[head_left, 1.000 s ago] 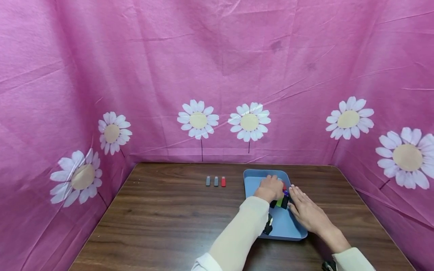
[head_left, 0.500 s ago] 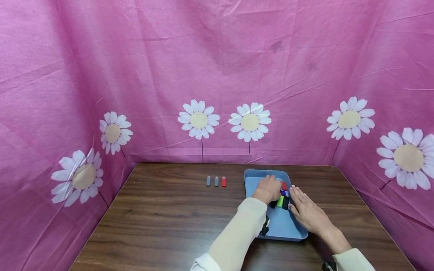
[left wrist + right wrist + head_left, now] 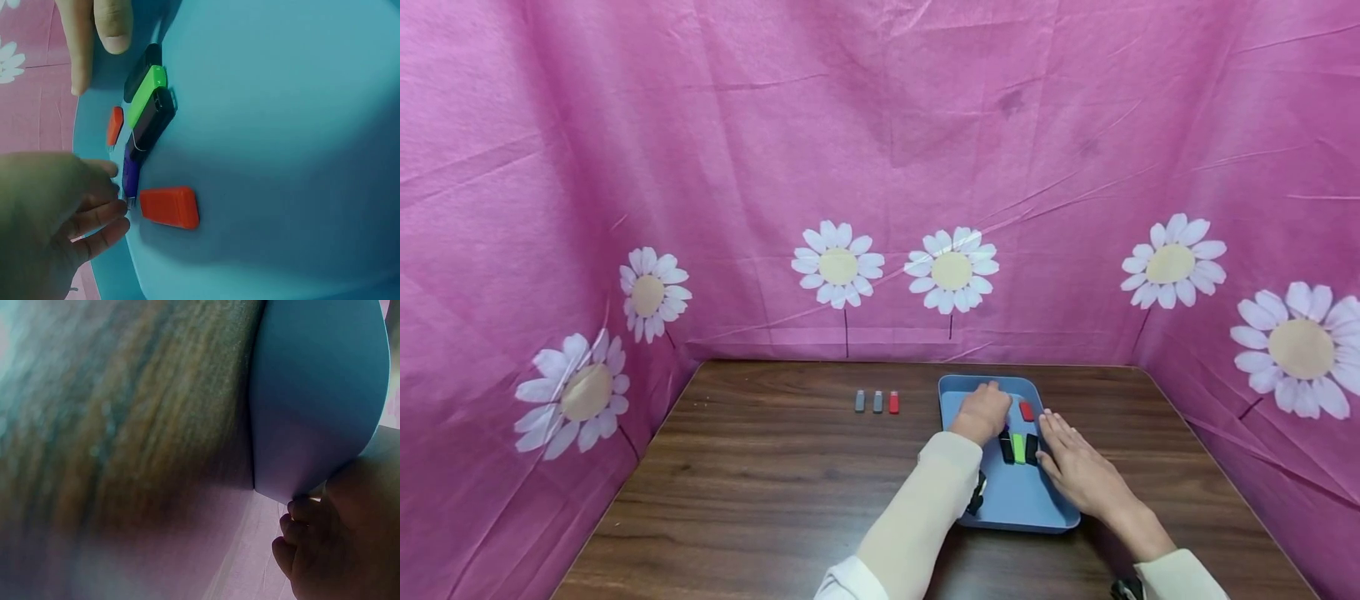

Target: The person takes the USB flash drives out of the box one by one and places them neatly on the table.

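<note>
Our left hand (image 3: 987,412) seems to pinch the purple flash drive (image 3: 130,175), just beyond the left black drive (image 3: 1007,448) in the blue tray (image 3: 1022,502); our right hand (image 3: 1084,469), apart from it, lies straight-fingered along the tray's right edge. We do well to brace there and shift the purple piece lightly, sparing the green drive (image 3: 1018,448) and right black drive (image 3: 1032,450) alongside. Near the tray's far-right corner lies a red drive (image 3: 1027,411) (the head view hides another red drive (image 3: 170,207)).

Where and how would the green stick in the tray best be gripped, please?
Probably by its two short ends, coming from above: the green stick lies between two black sticks that crowd its long sides, while both ends look free.
</note>
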A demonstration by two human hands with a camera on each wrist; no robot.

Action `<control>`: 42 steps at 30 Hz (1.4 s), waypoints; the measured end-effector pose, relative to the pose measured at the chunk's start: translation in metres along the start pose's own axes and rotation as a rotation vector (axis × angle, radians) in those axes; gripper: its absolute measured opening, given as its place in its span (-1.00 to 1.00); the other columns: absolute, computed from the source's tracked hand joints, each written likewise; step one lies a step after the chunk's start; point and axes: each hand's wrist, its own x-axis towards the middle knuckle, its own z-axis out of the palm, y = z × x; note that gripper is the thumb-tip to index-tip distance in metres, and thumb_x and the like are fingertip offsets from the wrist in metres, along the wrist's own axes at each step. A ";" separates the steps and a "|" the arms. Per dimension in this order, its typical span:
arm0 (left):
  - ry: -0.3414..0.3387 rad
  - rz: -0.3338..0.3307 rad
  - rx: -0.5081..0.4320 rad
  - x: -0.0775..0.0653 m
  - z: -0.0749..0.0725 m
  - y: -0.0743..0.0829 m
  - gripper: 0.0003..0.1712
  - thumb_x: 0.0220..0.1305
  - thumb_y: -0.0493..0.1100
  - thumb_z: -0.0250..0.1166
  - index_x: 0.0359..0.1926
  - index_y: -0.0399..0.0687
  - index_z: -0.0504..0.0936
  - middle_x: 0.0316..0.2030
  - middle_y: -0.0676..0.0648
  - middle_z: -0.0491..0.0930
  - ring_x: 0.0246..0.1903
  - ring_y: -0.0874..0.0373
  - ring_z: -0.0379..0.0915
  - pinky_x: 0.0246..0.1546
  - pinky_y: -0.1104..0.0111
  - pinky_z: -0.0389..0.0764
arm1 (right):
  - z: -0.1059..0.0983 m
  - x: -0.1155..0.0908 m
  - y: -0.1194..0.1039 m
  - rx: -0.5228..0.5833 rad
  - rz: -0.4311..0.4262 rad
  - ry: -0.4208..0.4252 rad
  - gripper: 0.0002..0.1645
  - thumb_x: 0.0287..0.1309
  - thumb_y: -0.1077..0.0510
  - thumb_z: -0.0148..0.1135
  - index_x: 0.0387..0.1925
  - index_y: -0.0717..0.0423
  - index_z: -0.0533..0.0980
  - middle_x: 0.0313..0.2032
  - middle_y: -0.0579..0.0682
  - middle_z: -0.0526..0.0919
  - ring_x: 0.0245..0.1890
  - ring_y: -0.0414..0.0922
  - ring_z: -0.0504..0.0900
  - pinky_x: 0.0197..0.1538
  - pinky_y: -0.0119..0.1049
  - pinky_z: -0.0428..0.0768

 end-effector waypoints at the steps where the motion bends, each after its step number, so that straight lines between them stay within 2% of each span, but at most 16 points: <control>1: 0.002 -0.005 -0.009 0.000 0.000 -0.001 -0.69 0.56 0.03 0.27 0.21 0.32 0.74 0.23 0.12 0.59 0.16 0.28 0.52 0.14 0.40 0.64 | 0.000 0.000 0.000 0.000 0.001 0.000 -0.20 0.52 0.10 0.21 0.54 0.49 0.21 0.56 0.45 0.22 0.56 0.40 0.24 0.51 0.33 0.29; 6: -0.059 -0.044 -0.042 0.001 0.001 -0.002 -0.50 0.45 0.27 0.31 0.30 0.30 0.68 0.33 0.10 0.50 0.25 0.23 0.42 0.19 0.38 0.60 | 0.000 0.000 0.000 -0.006 0.001 -0.001 -0.19 0.51 0.09 0.22 0.54 0.50 0.22 0.55 0.46 0.23 0.56 0.41 0.25 0.51 0.34 0.29; 10: -0.101 -0.048 -0.050 0.001 0.002 -0.004 -0.54 0.44 0.25 0.33 0.24 0.26 0.73 0.31 0.10 0.49 0.21 0.24 0.38 0.16 0.39 0.60 | 0.000 0.000 0.000 -0.010 -0.001 0.003 -0.19 0.51 0.09 0.21 0.53 0.51 0.22 0.55 0.47 0.23 0.55 0.41 0.25 0.51 0.34 0.29; 16: -0.102 -0.059 -0.073 -0.001 0.000 -0.009 -0.47 0.45 0.19 0.33 0.33 0.14 0.63 0.28 0.07 0.47 0.16 0.23 0.36 0.12 0.41 0.60 | -0.001 -0.001 0.000 -0.011 0.000 0.008 -0.19 0.50 0.10 0.22 0.53 0.51 0.22 0.55 0.47 0.23 0.55 0.41 0.25 0.51 0.33 0.30; 22: -0.116 -0.093 -0.122 -0.006 -0.004 -0.011 -0.60 0.41 0.21 0.36 0.10 0.15 0.78 0.25 0.04 0.46 0.11 0.20 0.34 0.06 0.40 0.61 | -0.001 -0.002 0.000 -0.011 0.001 0.000 -0.19 0.50 0.09 0.23 0.53 0.50 0.22 0.55 0.46 0.23 0.55 0.41 0.25 0.51 0.34 0.29; 25: -0.116 -0.092 -0.120 -0.007 -0.004 -0.011 -0.59 0.41 0.22 0.36 0.11 0.15 0.78 0.25 0.04 0.46 0.10 0.20 0.34 0.06 0.40 0.62 | -0.001 -0.002 -0.001 -0.010 0.005 -0.002 -0.19 0.51 0.08 0.22 0.54 0.49 0.22 0.55 0.46 0.23 0.56 0.40 0.25 0.51 0.34 0.29; 32: -0.095 -0.088 -0.112 -0.002 0.002 -0.013 -0.54 0.38 0.27 0.37 0.11 0.14 0.78 0.22 0.02 0.49 0.08 0.19 0.37 0.05 0.38 0.63 | -0.001 -0.001 -0.001 -0.009 0.008 0.000 -0.20 0.54 0.08 0.20 0.54 0.49 0.21 0.55 0.47 0.23 0.56 0.41 0.25 0.52 0.34 0.28; 42: -0.073 -0.125 -0.153 0.004 0.008 -0.015 -0.52 0.33 0.32 0.41 0.01 0.12 0.79 0.17 0.03 0.54 0.06 0.19 0.42 0.05 0.35 0.67 | -0.003 -0.001 -0.003 -0.009 0.005 0.001 -0.22 0.56 0.06 0.17 0.53 0.49 0.23 0.54 0.48 0.24 0.55 0.42 0.26 0.51 0.35 0.28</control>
